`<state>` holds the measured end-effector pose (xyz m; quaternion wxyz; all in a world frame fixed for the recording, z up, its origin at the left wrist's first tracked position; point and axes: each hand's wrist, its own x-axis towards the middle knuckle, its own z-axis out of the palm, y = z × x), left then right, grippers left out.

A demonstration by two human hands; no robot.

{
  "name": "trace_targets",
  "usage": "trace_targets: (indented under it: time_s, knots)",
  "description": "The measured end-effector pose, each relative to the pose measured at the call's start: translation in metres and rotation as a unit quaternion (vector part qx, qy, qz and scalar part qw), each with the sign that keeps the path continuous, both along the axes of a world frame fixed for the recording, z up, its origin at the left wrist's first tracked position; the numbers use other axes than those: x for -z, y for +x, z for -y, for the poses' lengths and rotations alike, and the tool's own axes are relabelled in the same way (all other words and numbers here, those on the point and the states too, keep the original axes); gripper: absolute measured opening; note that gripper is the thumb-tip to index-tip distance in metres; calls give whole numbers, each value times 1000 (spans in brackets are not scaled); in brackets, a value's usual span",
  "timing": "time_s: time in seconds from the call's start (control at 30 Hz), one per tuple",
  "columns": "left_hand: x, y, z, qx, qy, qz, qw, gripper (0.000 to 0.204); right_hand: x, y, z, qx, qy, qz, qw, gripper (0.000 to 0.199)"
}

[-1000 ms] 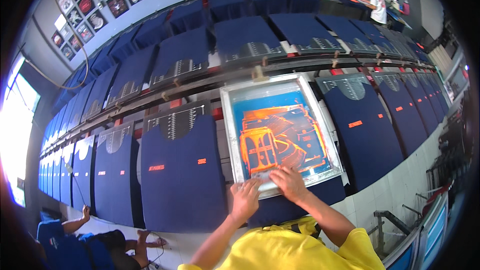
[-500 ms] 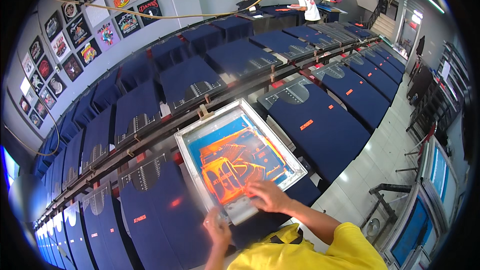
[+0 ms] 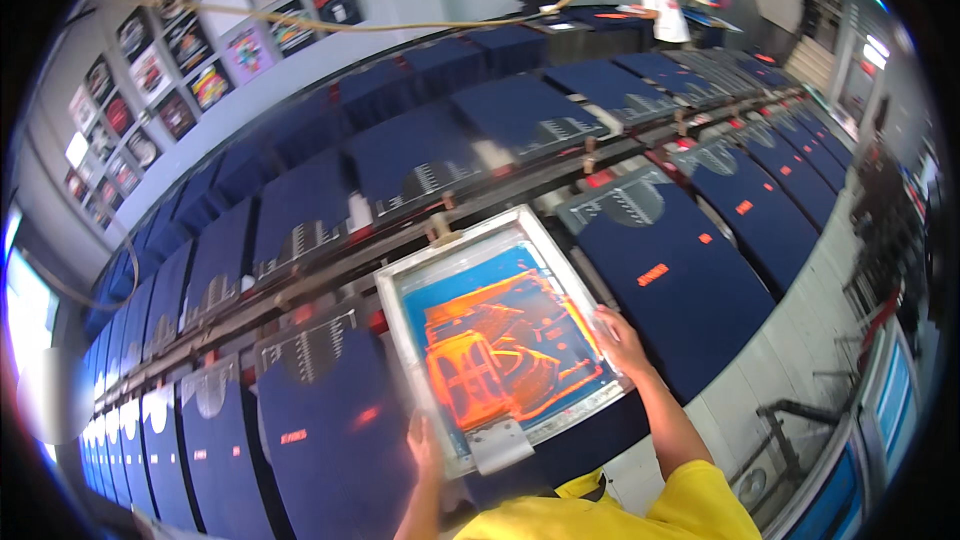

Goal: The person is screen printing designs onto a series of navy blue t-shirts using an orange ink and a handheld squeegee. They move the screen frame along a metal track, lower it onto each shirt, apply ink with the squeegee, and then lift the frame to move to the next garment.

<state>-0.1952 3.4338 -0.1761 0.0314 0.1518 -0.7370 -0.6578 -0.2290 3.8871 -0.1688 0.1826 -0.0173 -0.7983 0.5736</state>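
A silk-screen printing frame with a pale rim lies tilted across the dark blue fabric panels in front of me. Its blue mesh carries bright orange ink in smeared shapes. At the near end of the mesh rests a squeegee, which neither hand touches. My right hand grips the right rim, its fingers curled over the edge. Low on the left rim my left hand closes against the side, somewhat blurred. The frame's far end sits by a small clamp on the rail.
Dark blue panels, some with small orange prints, line both sides of a long rail. More screens lean at the lower right, beside a tiled floor. Another person stands at a far table. A cord hangs overhead.
My right hand has left the squeegee at the near end and moved up to the frame's right rim. My left hand stays at the left rim. The whole view has shifted.
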Motion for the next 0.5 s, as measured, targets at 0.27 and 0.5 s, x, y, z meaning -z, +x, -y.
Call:
trace_targets:
  time_s: [0.27,0.5]
  knots:
    - [-45,4,-21,22,27,-32,999,60,-18,-3,-20,-27,-264,108,958,58]
    - [-70,13,3,26,2,-43,999,67,-44,22,-1,-103,-284,44,952,76]
